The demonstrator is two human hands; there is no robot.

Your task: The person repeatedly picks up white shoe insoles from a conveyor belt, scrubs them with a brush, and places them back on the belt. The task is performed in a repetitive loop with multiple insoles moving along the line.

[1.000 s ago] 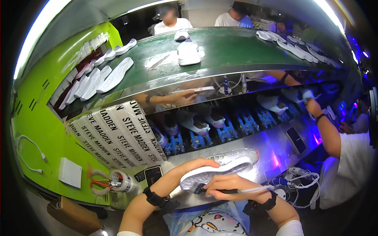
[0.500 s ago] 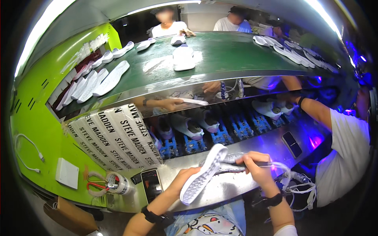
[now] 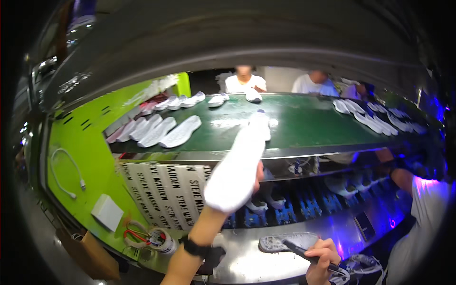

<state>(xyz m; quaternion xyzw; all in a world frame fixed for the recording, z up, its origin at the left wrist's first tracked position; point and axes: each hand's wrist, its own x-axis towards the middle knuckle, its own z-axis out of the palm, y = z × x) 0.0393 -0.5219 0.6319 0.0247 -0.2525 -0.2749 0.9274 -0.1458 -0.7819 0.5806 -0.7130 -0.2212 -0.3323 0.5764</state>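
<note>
Left hand point(image 3: 247, 183) grips a white shoe sole point(image 3: 237, 171), raised toward the green conveyor belt point(image 3: 313, 126); right hand point(image 3: 320, 259) fingers closed around a dark brush point(image 3: 304, 252).

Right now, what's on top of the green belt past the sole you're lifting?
White soles lie in rows on the green belt, more at its right end. The raised sole in the left hand covers part of the belt's middle.

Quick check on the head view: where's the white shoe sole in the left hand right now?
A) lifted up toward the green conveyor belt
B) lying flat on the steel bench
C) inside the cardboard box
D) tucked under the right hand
A: the left hand holds the white shoe sole raised, its tip over the edge of the green conveyor belt, while the right hand stays low at the steel bench with a dark tool.
</note>
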